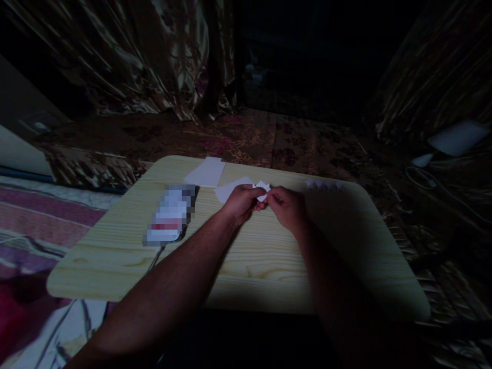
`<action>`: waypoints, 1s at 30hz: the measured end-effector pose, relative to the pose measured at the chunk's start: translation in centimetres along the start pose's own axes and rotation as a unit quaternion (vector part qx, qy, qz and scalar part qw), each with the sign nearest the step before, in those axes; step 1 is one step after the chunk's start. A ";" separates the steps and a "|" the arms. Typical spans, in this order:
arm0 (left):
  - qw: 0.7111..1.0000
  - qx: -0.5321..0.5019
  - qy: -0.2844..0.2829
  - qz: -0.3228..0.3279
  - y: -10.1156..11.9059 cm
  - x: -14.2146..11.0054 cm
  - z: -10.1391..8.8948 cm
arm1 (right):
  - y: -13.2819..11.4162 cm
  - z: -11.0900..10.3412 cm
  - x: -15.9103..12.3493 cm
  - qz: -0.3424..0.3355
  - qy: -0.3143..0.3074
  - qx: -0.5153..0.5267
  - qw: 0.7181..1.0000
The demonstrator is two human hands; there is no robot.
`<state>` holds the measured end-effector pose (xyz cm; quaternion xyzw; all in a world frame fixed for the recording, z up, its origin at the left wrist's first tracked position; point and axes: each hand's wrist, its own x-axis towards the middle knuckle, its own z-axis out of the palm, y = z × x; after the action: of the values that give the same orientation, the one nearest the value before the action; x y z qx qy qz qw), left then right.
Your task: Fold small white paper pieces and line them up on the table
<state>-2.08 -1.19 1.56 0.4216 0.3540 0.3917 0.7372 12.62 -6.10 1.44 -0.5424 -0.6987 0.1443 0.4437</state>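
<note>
Over the far middle of the wooden table, my left hand (242, 201) pinches a small folded piece of white paper (262, 187) with pointed corners, the thumb lying on top. My right hand (287, 206) has its fingers closed at the right edge of the same folded paper. Its fingertips are partly hidden, but they touch the paper. Flat white paper (227, 191) lies on the table just behind and left of my left hand. To the right of my hands, several small white folded paper pieces (324, 185) stand in a row.
More white paper sheets (206, 172) lie near the back edge of the table (253, 266). A phone-like device (171, 214), its screen blurred out, lies at left with a cable (156, 257). Behind the table is a patterned cloth-covered ledge (215, 136); a white lamp-like object (457, 138) is at right.
</note>
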 end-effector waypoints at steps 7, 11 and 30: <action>0.999 -0.006 0.033 0.038 0.2 -0.1 0.3 | -0.2 0.6 0.4 0.087 0.060 0.143 0.984; 0.996 0.005 0.044 0.083 0.2 -0.2 0.6 | -0.5 0.6 0.7 0.175 0.032 0.220 0.959; 0.992 0.044 0.029 0.116 -0.3 -0.1 0.7 | -1.0 0.5 0.9 0.189 0.035 0.259 0.947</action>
<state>-1.40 -1.61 1.59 0.4800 0.3410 0.4704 0.6573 11.64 -5.55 2.23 -0.5354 -0.5060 0.3825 0.5577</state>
